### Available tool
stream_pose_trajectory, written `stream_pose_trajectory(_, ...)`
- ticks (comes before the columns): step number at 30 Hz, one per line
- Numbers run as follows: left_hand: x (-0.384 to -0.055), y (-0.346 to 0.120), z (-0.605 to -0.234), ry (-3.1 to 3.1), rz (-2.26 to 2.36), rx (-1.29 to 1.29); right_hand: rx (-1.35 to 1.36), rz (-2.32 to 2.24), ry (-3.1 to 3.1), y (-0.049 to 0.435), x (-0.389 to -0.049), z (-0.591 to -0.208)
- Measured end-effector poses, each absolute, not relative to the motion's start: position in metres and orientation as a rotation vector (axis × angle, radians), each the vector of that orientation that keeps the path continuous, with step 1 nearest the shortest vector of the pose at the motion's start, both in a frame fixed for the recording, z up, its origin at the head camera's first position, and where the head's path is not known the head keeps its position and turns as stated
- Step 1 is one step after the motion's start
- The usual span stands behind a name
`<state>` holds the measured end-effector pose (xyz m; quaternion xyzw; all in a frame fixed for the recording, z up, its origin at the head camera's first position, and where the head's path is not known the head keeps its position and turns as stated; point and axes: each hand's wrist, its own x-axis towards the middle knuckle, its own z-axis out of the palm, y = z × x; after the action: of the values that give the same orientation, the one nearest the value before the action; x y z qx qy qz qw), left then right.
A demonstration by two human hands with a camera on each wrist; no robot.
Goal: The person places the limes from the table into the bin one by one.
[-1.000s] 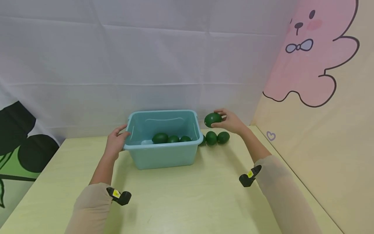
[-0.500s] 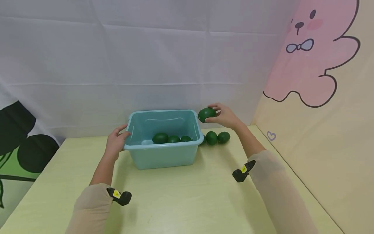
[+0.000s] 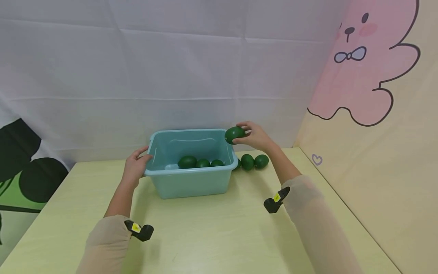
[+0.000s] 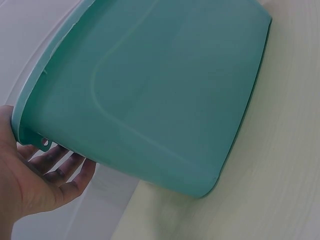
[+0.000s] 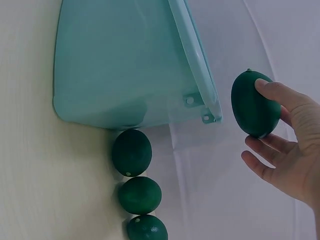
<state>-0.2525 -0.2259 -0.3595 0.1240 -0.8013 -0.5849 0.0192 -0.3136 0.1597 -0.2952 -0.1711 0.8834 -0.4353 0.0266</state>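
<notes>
A light-blue plastic tub (image 3: 191, 184) stands on the table with several dark green avocados (image 3: 187, 162) inside. At its left side my left hand (image 3: 134, 166) grips the rim, thumb on top and fingers beneath the lip, as the left wrist view (image 4: 35, 182) also shows. My right hand (image 3: 254, 136) pinches another avocado (image 5: 255, 103) between thumb and fingers. In the head view that fruit hangs above the tub's right back corner, apart from the rim. Beside the tub's right wall, three more avocados (image 5: 140, 195) lie in a row on the table.
The pale yellow table (image 3: 205, 236) spreads out in front of the tub. White cloth (image 3: 191, 76) hangs close behind it. A cream wall panel (image 3: 376, 171) with a pink bear drawing borders the table on the right.
My right hand has carried the avocado leftward, from above the row on the table to the tub's right back corner. My left hand and the tub have stayed put.
</notes>
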Motion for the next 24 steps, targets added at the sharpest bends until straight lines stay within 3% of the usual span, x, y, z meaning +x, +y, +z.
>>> stream_pose_trajectory(24, -0.253, -0.227, -0.361, -2.471, -1.839, 0.373, -0.576, -1.336, 2.694, 0.135, -0.314, -0.297)
